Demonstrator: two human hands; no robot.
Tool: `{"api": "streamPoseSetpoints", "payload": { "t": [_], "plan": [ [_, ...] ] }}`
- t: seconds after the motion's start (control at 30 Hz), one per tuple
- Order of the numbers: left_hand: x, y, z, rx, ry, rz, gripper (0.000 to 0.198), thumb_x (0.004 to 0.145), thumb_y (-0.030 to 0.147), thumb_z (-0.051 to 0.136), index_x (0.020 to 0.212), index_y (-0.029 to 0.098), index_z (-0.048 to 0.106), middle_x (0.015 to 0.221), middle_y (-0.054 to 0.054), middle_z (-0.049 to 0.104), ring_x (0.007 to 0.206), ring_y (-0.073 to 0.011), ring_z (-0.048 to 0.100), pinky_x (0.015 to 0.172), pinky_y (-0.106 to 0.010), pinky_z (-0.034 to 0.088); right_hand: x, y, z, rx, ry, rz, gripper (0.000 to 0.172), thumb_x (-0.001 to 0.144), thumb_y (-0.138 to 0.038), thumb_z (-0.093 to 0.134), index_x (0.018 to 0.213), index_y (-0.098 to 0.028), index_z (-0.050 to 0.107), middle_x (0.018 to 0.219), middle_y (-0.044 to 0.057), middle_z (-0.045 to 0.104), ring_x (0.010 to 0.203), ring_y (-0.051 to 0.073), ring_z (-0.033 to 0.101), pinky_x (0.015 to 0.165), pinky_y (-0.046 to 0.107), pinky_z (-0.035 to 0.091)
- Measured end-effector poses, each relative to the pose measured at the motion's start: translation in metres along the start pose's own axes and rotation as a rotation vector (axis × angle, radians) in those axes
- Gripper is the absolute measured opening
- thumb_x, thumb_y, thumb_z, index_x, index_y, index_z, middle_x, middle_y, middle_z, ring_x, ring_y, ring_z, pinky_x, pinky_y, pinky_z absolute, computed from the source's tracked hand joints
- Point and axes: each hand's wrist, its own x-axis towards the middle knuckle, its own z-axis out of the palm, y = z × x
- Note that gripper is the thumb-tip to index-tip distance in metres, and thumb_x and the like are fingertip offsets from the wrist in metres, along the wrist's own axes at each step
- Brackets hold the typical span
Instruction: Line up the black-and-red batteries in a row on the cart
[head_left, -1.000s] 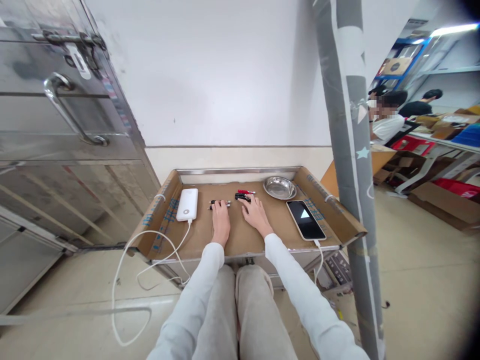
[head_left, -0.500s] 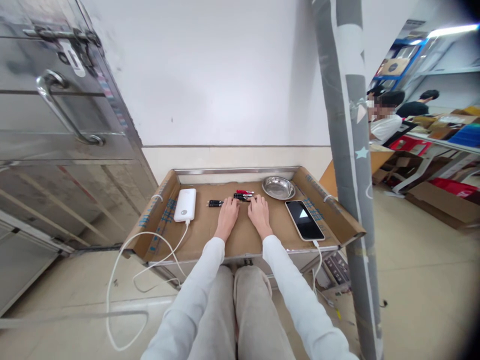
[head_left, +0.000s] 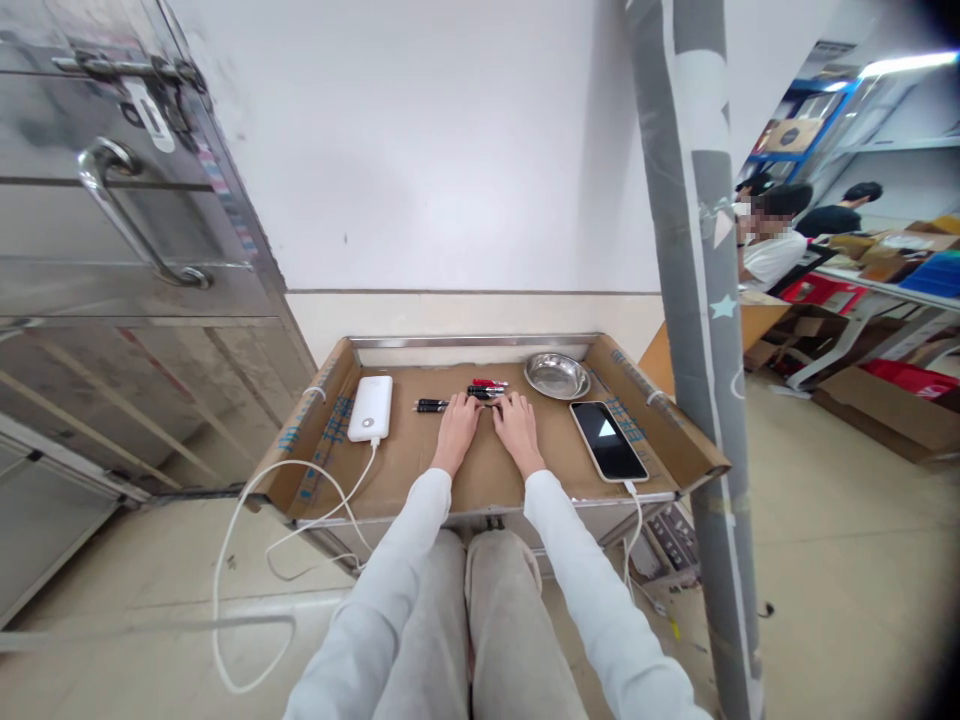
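While our left hand [head_left: 455, 432] and right hand [head_left: 516, 430] lie palm down and side by side on the cardboard-lined bench [head_left: 480, 470], their fingertips sit at a small cluster of pens [head_left: 480, 393]; we cannot tell whether any finger is curled around one. A pair of black pens [head_left: 429, 405] lies just left of the left fingertips, apart from the cluster. The steel bowl [head_left: 556, 376] to the right looks empty, so we judge the work barely begun, with all pens lying on the bench. A white power bank [head_left: 370, 408] lies at left, a phone [head_left: 608, 440] at right, both cabled.
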Motion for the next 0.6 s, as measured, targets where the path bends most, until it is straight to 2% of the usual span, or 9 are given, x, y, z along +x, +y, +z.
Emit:
{"api": "streamPoseSetpoints", "payload": {
  "t": [0.27,0.47,0.6],
  "plan": [
    [-0.0002,0.0005,-0.0012,0.004,0.011,-0.004,0.014,0.091,0.023,0.046,0.09,0.015,0.057,0.089,-0.008,0.057,0.089,-0.0217,0.051,0.083,-0.035,0.043,-0.0014,-0.0006,-0.0029,-0.009,-0.007,0.026,0.021,0.093,-0.021,0.04,0.097,-0.018,0.06,0.096,0.009,0.058,0.092,0.022,0.049,0.08,0.033,0.032],
    [0.0017,-0.0038,0.0027,-0.151,-0.037,0.051,0.012,0.091,0.019,0.044,0.091,0.017,0.056,0.092,-0.007,0.058,0.089,-0.0201,0.052,0.084,-0.035,0.044,-0.0007,0.0001,-0.0018,0.041,-0.038,-0.088,0.023,0.094,-0.024,0.038,0.096,-0.019,0.06,0.099,0.009,0.06,0.091,0.021,0.05,0.079,0.032,0.032],
    [0.0018,-0.0054,0.003,-0.21,-0.053,0.055,0.011,0.09,0.018,0.045,0.092,0.017,0.056,0.093,-0.007,0.059,0.091,-0.0205,0.053,0.084,-0.036,0.045,-0.0018,0.0014,-0.0019,0.088,-0.042,-0.097,0.024,0.095,-0.025,0.038,0.098,-0.02,0.061,0.098,0.008,0.06,0.09,0.021,0.051,0.079,0.031,0.033]
  ]
}}
